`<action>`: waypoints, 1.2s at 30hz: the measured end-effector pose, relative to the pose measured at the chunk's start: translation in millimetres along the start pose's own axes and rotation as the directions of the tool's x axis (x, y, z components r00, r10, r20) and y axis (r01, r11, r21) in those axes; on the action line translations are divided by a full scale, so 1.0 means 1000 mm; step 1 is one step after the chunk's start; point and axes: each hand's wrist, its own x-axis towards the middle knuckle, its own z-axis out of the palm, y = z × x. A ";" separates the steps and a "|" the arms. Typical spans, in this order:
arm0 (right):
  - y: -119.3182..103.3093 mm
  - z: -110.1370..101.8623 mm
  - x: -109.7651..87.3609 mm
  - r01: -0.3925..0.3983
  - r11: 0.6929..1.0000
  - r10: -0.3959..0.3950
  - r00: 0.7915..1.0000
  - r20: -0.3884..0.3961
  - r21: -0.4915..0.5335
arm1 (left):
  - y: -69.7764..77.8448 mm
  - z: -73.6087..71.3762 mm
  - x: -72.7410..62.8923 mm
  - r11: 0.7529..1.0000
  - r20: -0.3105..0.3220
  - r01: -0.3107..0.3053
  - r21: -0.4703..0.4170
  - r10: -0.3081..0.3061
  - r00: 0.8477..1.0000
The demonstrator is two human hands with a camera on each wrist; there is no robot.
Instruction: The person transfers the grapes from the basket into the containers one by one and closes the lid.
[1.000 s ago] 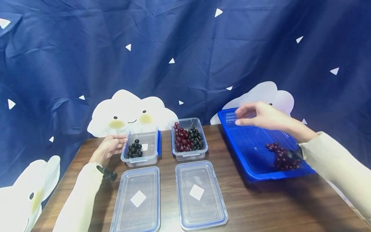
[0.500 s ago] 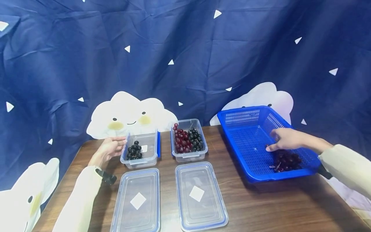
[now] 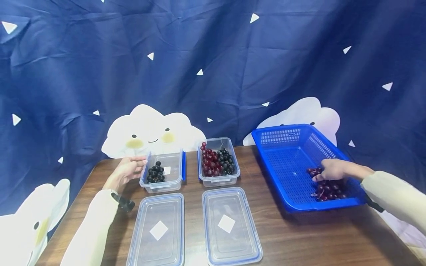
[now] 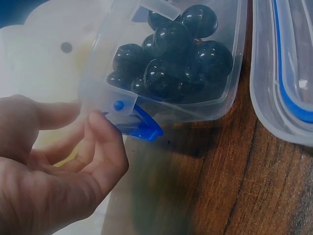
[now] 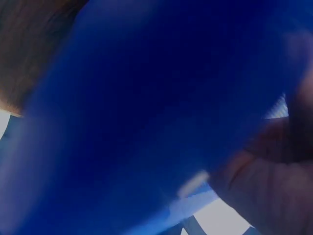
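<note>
My left hand (image 3: 127, 170) holds the side of the left clear food container (image 3: 171, 184), fingertips at its rim and blue clip (image 4: 142, 125). A small bunch of black grapes (image 3: 155, 173) lies inside. Within the blue basket (image 3: 283, 192), my right hand (image 3: 334, 170) reaches down and grips a bunch of dark red grapes (image 3: 329, 191), its fingers partly hidden. The right wrist view is mostly filled by the blurred basket wall (image 5: 146, 98), with part of the right hand (image 5: 264, 186) at its right edge.
A second clear container (image 3: 219, 180) holds red grapes (image 3: 210, 164) and black grapes (image 3: 227, 162). Two clear lids, the left lid (image 3: 159, 207) and the right lid (image 3: 229, 207), lie in front on the wooden table (image 3: 283, 240). A blue cloud-print cloth (image 3: 213, 55) hangs behind.
My right hand has come from above the basket's far part down and toward the near right, onto the red grapes. The left hand has stayed at its container.
</note>
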 end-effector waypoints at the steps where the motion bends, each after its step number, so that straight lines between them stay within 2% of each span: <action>1: 0.000 0.002 0.001 0.001 1.000 -0.001 1.000 -0.010 -0.005 | 0.000 0.000 0.000 1.000 -0.003 -0.001 0.003 0.001 1.000; 9: -0.005 0.011 0.005 -0.042 0.999 0.043 0.999 -0.032 0.035 | -0.003 -0.003 0.000 1.000 -0.015 -0.017 0.004 0.017 1.000; 17: -0.007 0.019 0.006 -0.066 0.990 0.072 0.997 -0.040 0.123 | -0.004 -0.001 -0.001 1.000 -0.014 -0.013 -0.008 0.013 1.000; 22: -0.009 0.019 0.007 -0.064 0.991 0.079 0.988 -0.130 0.117 | -0.004 0.002 0.000 1.000 -0.024 -0.020 0.005 0.020 1.000; 28: -0.013 0.016 0.005 -0.017 0.995 0.037 0.979 -0.199 0.101 | -0.006 0.003 0.000 1.000 -0.032 -0.016 -0.011 0.015 0.999; 36: -0.013 0.014 -0.005 0.032 0.996 -0.005 0.948 -0.318 0.080 | -0.006 0.003 0.002 1.000 -0.036 -0.013 -0.022 0.012 0.999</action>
